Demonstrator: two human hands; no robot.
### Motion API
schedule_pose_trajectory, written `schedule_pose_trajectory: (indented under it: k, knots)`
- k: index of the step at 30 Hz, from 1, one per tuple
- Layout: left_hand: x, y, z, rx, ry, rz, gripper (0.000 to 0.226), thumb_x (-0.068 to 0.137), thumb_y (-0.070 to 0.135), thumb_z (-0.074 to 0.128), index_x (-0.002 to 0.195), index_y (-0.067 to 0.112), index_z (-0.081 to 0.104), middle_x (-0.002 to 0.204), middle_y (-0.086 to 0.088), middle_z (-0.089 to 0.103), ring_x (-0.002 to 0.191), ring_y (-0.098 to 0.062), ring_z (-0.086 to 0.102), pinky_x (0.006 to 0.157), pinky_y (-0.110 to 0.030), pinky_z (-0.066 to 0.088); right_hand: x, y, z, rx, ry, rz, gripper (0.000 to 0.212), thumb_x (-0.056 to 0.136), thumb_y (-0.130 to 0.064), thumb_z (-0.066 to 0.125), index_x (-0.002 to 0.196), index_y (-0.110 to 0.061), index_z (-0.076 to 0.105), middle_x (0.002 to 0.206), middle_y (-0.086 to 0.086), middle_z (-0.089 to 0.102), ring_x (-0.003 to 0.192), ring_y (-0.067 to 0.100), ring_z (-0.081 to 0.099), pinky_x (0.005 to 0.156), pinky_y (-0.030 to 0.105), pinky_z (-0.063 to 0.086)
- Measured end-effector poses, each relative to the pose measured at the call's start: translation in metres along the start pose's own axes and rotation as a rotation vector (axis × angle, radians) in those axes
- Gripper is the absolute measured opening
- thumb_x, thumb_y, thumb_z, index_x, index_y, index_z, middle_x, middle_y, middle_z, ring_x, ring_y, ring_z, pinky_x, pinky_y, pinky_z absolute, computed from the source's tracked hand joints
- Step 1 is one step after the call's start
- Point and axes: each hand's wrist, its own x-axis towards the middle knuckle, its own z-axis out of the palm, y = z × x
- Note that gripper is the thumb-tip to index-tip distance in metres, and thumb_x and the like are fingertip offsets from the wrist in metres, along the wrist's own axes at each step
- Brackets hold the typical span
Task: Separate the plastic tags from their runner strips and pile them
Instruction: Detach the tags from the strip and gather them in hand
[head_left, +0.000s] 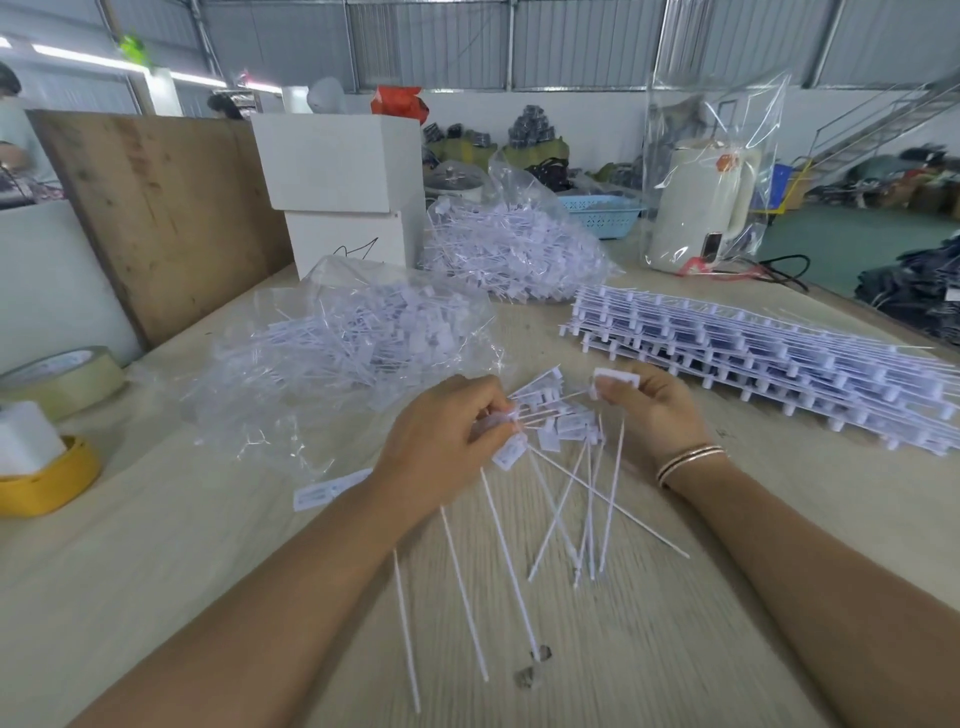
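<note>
Head view: left hand (447, 436) pinches a bunch of tags (550, 426) above the tabletop (208, 545); right hand (649, 402) pinches one tag's head, runner strips (769, 358) stacked beside.

Two hands (441, 431), two bags (358, 332) of tags, two boxes (332, 161)

Over the wooden table (208, 545), the left hand (441, 441) pinched a bunch of white plastic tags (550, 421), their long tails fanning toward the camera. The right hand (649, 405), bangles (688, 462) at its wrist, gripped one tag head (615, 378). A stack of runner strips (769, 358) lay right, bagged loose tags (363, 338) behind.
</note>
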Motion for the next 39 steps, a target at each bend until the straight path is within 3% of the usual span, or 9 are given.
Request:
schedule_pose_trajectory:
  k: [4, 7, 9, 12, 19, 23, 28, 34, 39]
  knots:
    - [0.002, -0.01, -0.006, 0.227, -0.014, -0.075, 0.018, 0.085, 0.027, 0.063, 0.099, 0.021, 0.054, 0.09, 0.004, 0.058, 0.083, -0.017, 0.055, 0.065, -0.032, 0.043, 0.006, 0.011, 0.007, -0.652, -0.149, -0.115, 0.007, 0.086, -0.034, 0.063, 0.091, -0.036, 0.058, 0.096, -0.007, 0.06, 0.092, 0.011, 0.054, 0.088, 0.034, 0.028]
    - [0.005, -0.009, -0.003, 0.281, -0.107, -0.101, 0.036, 0.086, 0.027, 0.061, 0.118, 0.024, 0.046, 0.098, 0.005, 0.059, 0.087, -0.017, 0.057, 0.07, -0.033, 0.047, 0.004, 0.01, 0.011, -0.871, -0.058, -0.208, 0.032, 0.083, -0.046, 0.061, 0.113, -0.034, 0.055, 0.112, -0.013, 0.053, 0.11, 0.01, 0.044, 0.084, 0.03, 0.017]
    - [0.008, -0.006, -0.001, 0.266, -0.132, -0.076, 0.042, 0.086, 0.026, 0.061, 0.124, 0.023, 0.041, 0.098, 0.002, 0.059, 0.087, -0.017, 0.057, 0.07, -0.033, 0.047, -0.003, 0.005, 0.015, -0.89, 0.004, -0.363, 0.033, 0.081, -0.056, 0.052, 0.105, -0.035, 0.061, 0.107, -0.018, 0.051, 0.105, 0.007, 0.041, 0.078, 0.028, 0.013]
    - [0.009, 0.005, 0.004, 0.241, -0.128, 0.0, 0.048, 0.086, 0.027, 0.063, 0.128, 0.019, 0.041, 0.102, -0.002, 0.06, 0.09, -0.021, 0.057, 0.073, -0.038, 0.048, -0.016, 0.0, 0.033, -0.875, -0.128, -0.462, 0.037, 0.081, -0.064, 0.044, 0.087, -0.037, 0.068, 0.096, -0.021, 0.052, 0.097, 0.003, 0.038, 0.075, 0.028, 0.011]
    - [0.007, 0.016, 0.005, 0.151, -0.105, 0.12, 0.041, 0.084, 0.036, 0.065, 0.115, 0.014, 0.051, 0.113, 0.003, 0.05, 0.093, -0.011, 0.054, 0.072, -0.032, 0.046, -0.015, -0.005, 0.029, -0.524, -0.274, -0.298, 0.011, 0.086, -0.023, 0.063, 0.076, -0.019, 0.065, 0.089, -0.011, 0.06, 0.095, 0.012, 0.052, 0.094, 0.035, 0.025]
    - [0.002, 0.008, -0.003, 0.188, -0.186, 0.094, 0.033, 0.086, 0.031, 0.058, 0.117, 0.022, 0.05, 0.111, 0.006, 0.06, 0.096, -0.014, 0.058, 0.074, -0.029, 0.045, -0.013, -0.002, 0.027, -0.66, -0.128, -0.314, 0.015, 0.086, -0.023, 0.062, 0.071, -0.024, 0.061, 0.089, -0.009, 0.059, 0.099, 0.011, 0.049, 0.076, 0.029, 0.016]
    - [0.0, -0.002, -0.01, 0.314, -0.381, -0.032, 0.041, 0.085, 0.042, 0.054, 0.121, 0.033, 0.038, 0.112, 0.011, 0.057, 0.087, -0.012, 0.053, 0.069, -0.029, 0.041, -0.008, 0.001, 0.025, -0.72, -0.01, -0.294, 0.029, 0.078, -0.044, 0.045, 0.074, -0.02, 0.06, 0.088, -0.011, 0.057, 0.097, 0.01, 0.047, 0.073, 0.029, 0.012]
    - [0.004, 0.004, 0.004, 0.491, -0.123, 0.061, 0.028, 0.089, 0.043, 0.051, 0.109, 0.024, 0.052, 0.1, 0.006, 0.061, 0.087, -0.017, 0.055, 0.067, -0.028, 0.032, -0.011, 0.0, 0.025, -0.623, -0.109, -0.298, 0.022, 0.079, -0.045, 0.041, 0.066, -0.029, 0.049, 0.077, -0.015, 0.051, 0.094, 0.009, 0.046, 0.078, 0.033, 0.016]
    - [0.006, 0.003, 0.005, 0.488, -0.064, 0.163, 0.023, 0.088, 0.038, 0.055, 0.101, 0.02, 0.062, 0.089, 0.001, 0.061, 0.084, -0.021, 0.057, 0.069, -0.03, 0.036, -0.01, 0.001, 0.023, -0.532, -0.299, -0.224, 0.023, 0.082, -0.043, 0.061, 0.079, -0.021, 0.067, 0.083, -0.001, 0.064, 0.093, 0.015, 0.054, 0.096, 0.052, 0.031]
